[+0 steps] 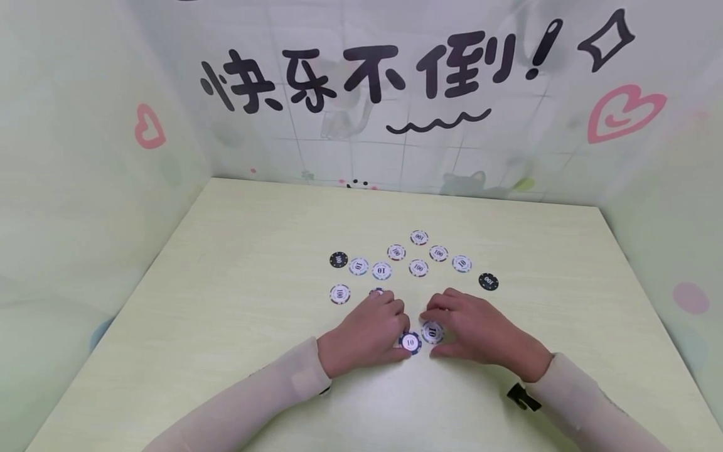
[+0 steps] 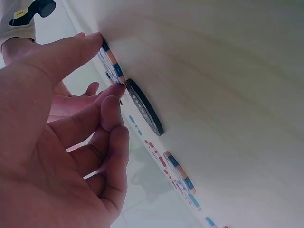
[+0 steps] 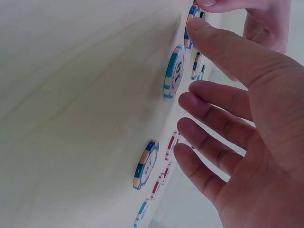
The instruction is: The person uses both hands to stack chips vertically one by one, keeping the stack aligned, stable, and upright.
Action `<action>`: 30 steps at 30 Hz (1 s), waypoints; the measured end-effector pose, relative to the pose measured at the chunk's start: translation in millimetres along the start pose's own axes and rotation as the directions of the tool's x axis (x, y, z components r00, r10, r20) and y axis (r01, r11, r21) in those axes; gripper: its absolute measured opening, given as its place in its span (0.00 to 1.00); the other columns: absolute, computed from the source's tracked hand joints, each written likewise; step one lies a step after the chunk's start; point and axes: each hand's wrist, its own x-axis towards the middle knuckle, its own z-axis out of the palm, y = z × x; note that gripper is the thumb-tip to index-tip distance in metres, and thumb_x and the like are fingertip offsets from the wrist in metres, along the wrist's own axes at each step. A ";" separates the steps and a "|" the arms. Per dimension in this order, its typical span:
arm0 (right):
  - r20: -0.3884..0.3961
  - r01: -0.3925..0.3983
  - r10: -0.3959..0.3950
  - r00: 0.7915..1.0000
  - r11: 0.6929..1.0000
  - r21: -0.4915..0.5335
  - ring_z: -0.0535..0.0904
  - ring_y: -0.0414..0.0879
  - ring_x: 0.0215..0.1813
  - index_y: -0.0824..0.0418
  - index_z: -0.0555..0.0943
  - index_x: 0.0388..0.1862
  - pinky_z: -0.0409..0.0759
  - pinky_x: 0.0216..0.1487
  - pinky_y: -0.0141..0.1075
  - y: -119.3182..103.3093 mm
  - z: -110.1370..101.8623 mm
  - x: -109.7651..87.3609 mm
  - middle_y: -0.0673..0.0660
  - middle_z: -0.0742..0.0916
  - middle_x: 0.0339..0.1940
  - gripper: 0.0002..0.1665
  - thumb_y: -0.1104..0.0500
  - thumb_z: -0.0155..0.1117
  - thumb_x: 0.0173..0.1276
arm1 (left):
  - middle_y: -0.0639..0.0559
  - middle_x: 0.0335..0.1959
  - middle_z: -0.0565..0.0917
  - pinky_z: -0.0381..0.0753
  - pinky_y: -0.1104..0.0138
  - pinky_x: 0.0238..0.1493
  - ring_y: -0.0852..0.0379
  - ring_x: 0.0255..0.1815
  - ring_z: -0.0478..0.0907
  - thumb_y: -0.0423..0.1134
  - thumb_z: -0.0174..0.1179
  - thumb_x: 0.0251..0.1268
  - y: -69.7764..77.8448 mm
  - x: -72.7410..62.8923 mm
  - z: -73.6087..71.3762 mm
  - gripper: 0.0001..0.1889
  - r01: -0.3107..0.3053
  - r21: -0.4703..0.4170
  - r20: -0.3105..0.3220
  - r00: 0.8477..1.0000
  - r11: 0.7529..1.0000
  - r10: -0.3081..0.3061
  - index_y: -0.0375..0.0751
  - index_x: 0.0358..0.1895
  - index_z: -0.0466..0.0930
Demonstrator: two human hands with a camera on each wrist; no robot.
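My left hand (image 1: 369, 329) pinches a blue-edged poker chip (image 1: 410, 343) marked 10 between thumb and fingers. In the left wrist view that chip (image 2: 113, 59) shows blue and orange edge blocks, and a black chip (image 2: 144, 107) lies right beside the fingertips. My right hand (image 1: 477, 326) is just to the right, its thumb and fingers spread about a light-blue-edged 10 chip (image 1: 432, 333). The right wrist view shows that chip (image 3: 175, 71) on the table, and a blue-and-orange-edged chip (image 3: 146, 165) below it; the hand hides this one in the head view.
Beyond the hands, several chips lie in a peaked row on the pale table (image 1: 226, 282), from a black chip (image 1: 339, 259) through a 100 chip (image 1: 419, 237) to another black chip (image 1: 488, 281). A white chip (image 1: 340, 294) lies left of the left hand. Printed curtains (image 1: 361, 150) enclose the table.
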 end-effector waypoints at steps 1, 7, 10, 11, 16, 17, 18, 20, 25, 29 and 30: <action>-0.001 0.003 -0.003 1.000 1.000 -0.001 0.78 0.44 0.51 0.61 0.91 0.59 0.84 0.51 0.37 0.4 0.0 -0.1 0.50 0.87 0.53 0.33 0.44 0.88 0.62 | 0.59 0.33 0.81 0.69 0.66 0.43 0.56 0.37 0.68 0.63 0.75 0.67 -0.3 0.3 0.2 0.20 0.001 -0.003 0.002 1.000 1.000 -0.001 0.49 0.41 0.93; -0.019 0.019 -0.019 1.000 1.000 0.000 0.78 0.44 0.50 0.61 0.91 0.59 0.84 0.50 0.37 3.1 1.0 -0.2 0.50 0.87 0.53 0.33 0.44 0.88 0.61 | 0.59 0.33 0.81 0.69 0.66 0.43 0.56 0.37 0.68 0.62 0.75 0.68 -2.4 2.1 0.3 0.20 0.007 -0.018 0.003 1.000 1.000 -0.007 0.49 0.41 0.93; -0.025 0.027 -0.027 0.999 1.000 -0.001 0.78 0.44 0.50 0.61 0.91 0.59 0.84 0.51 0.37 3.9 1.0 -0.1 0.50 0.87 0.53 0.33 0.44 0.88 0.62 | 0.59 0.33 0.81 0.68 0.66 0.42 0.56 0.37 0.68 0.62 0.75 0.68 -3.5 2.9 -0.2 0.19 0.005 -0.016 -0.001 1.000 1.000 -0.005 0.50 0.41 0.93; -0.027 0.029 -0.029 0.999 1.000 0.001 0.78 0.44 0.50 0.61 0.91 0.59 0.83 0.51 0.37 4.0 0.9 0.0 0.50 0.87 0.53 0.33 0.44 0.88 0.62 | 0.59 0.33 0.81 0.69 0.66 0.42 0.56 0.37 0.68 0.63 0.75 0.68 -3.9 3.2 -0.2 0.19 0.002 -0.013 -0.004 1.000 1.000 -0.002 0.50 0.40 0.93; -0.023 0.032 -0.032 0.999 0.999 0.004 0.78 0.44 0.51 0.61 0.90 0.59 0.83 0.51 0.37 3.9 -0.5 0.7 0.50 0.87 0.53 0.33 0.44 0.88 0.62 | 0.59 0.33 0.80 0.69 0.66 0.42 0.56 0.37 0.68 0.63 0.76 0.67 -5.7 4.3 -0.3 0.20 -0.007 -0.001 -0.024 1.000 1.000 0.007 0.50 0.40 0.93; -0.022 0.031 -0.031 0.999 1.000 0.004 0.78 0.44 0.51 0.61 0.90 0.59 0.83 0.51 0.37 3.8 -0.8 0.8 0.50 0.87 0.53 0.33 0.44 0.88 0.62 | 0.59 0.33 0.80 0.69 0.66 0.42 0.56 0.37 0.68 0.63 0.76 0.67 -6.0 4.5 -0.4 0.20 -0.009 0.001 -0.028 1.000 1.000 0.009 0.50 0.40 0.93; -0.020 0.030 -0.030 0.999 1.000 0.004 0.78 0.44 0.51 0.61 0.90 0.60 0.83 0.51 0.37 3.9 -1.0 0.9 0.50 0.87 0.53 0.33 0.44 0.88 0.62 | 0.59 0.33 0.80 0.69 0.66 0.42 0.56 0.37 0.68 0.63 0.76 0.67 -6.2 4.6 -0.6 0.20 -0.009 0.000 -0.028 1.000 1.000 0.009 0.50 0.40 0.93; -0.020 0.029 -0.029 0.999 1.000 0.004 0.79 0.45 0.51 0.62 0.90 0.59 0.84 0.51 0.38 4.5 -1.2 0.9 0.50 0.87 0.53 0.33 0.44 0.88 0.62 | 0.59 0.33 0.80 0.69 0.66 0.42 0.56 0.37 0.68 0.63 0.76 0.67 -6.4 4.8 -1.1 0.20 -0.009 0.002 -0.029 1.000 1.000 0.009 0.50 0.40 0.93; -0.015 0.026 -0.026 1.000 1.000 -0.003 0.78 0.45 0.50 0.61 0.91 0.58 0.83 0.50 0.38 7.4 -0.6 -1.2 0.49 0.87 0.52 0.31 0.46 0.88 0.61 | 0.58 0.33 0.81 0.69 0.66 0.42 0.56 0.37 0.68 0.63 0.76 0.67 -6.8 4.9 -1.9 0.20 -0.008 0.001 -0.032 0.999 1.000 0.008 0.49 0.41 0.93; -0.020 0.024 -0.024 1.000 1.000 -0.003 0.78 0.45 0.50 0.61 0.91 0.56 0.83 0.50 0.37 9.4 -0.4 -3.4 0.49 0.87 0.51 0.30 0.48 0.89 0.60 | 0.58 0.34 0.81 0.70 0.65 0.42 0.56 0.37 0.69 0.63 0.76 0.67 -7.3 4.2 -1.9 0.21 -0.004 -0.003 -0.037 0.999 1.000 0.004 0.48 0.42 0.93; -0.022 0.022 -0.022 1.000 1.000 -0.002 0.78 0.45 0.50 0.60 0.91 0.56 0.83 0.49 0.37 9.9 -0.5 -3.8 0.49 0.87 0.51 0.29 0.48 0.89 0.60 | 0.58 0.34 0.82 0.70 0.65 0.43 0.55 0.37 0.69 0.63 0.76 0.67 -7.4 4.0 -1.9 0.21 -0.002 -0.007 -0.038 0.999 1.000 0.002 0.48 0.42 0.93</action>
